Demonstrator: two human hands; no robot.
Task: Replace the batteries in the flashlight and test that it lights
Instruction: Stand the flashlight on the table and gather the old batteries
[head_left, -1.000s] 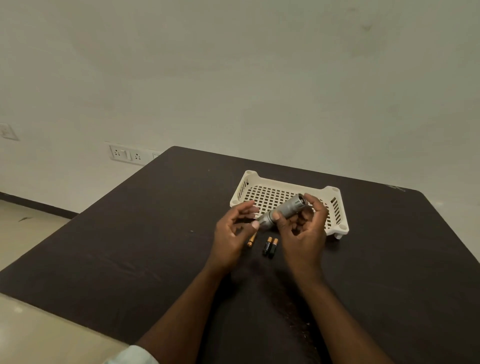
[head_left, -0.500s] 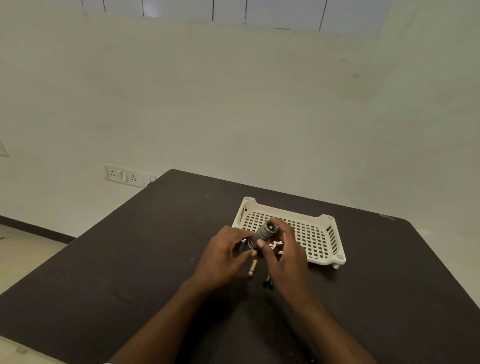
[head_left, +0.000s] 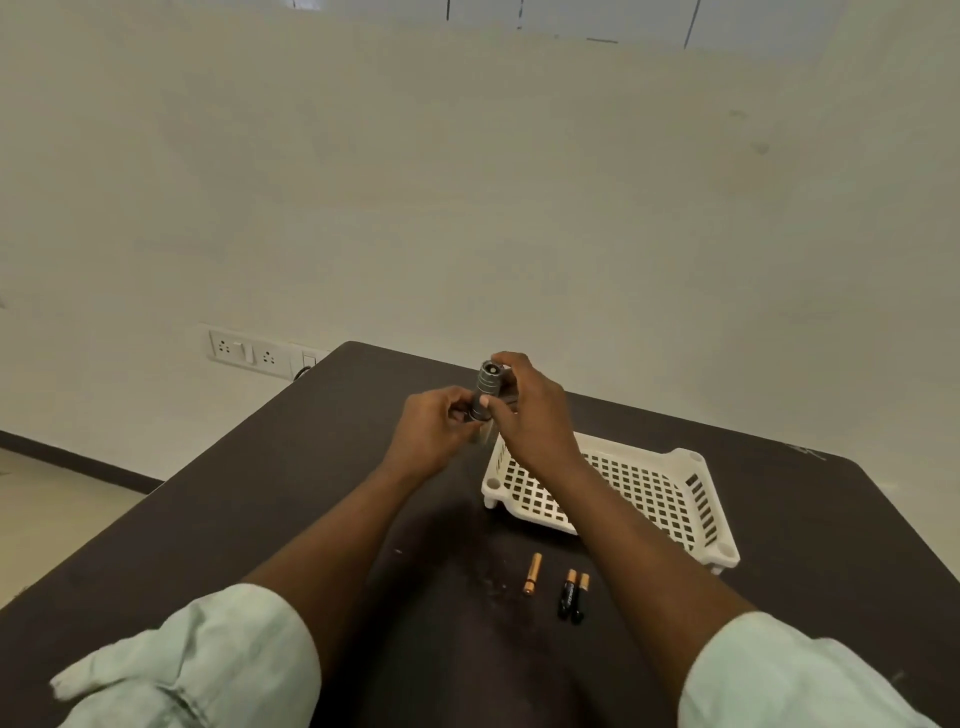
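Note:
I hold a small grey flashlight (head_left: 487, 383) up above the dark table (head_left: 260, 499), its head pointing away toward the wall. My right hand (head_left: 530, 410) wraps the head end and my left hand (head_left: 434, 431) grips the tail end. No light shows from it. Three batteries lie on the table near me: a copper-coloured battery (head_left: 532, 573) alone, and two black-and-copper batteries (head_left: 571, 595) side by side to its right.
A white perforated plastic tray (head_left: 675, 499) stands on the table under and to the right of my right forearm. Wall sockets (head_left: 249, 352) sit on the wall behind the table's far left corner. The table's left edge drops to the floor.
Both hands lifted the flashlight up and away from me, over the tray's far left corner. The view tilted, so the batteries now lie well below my hands.

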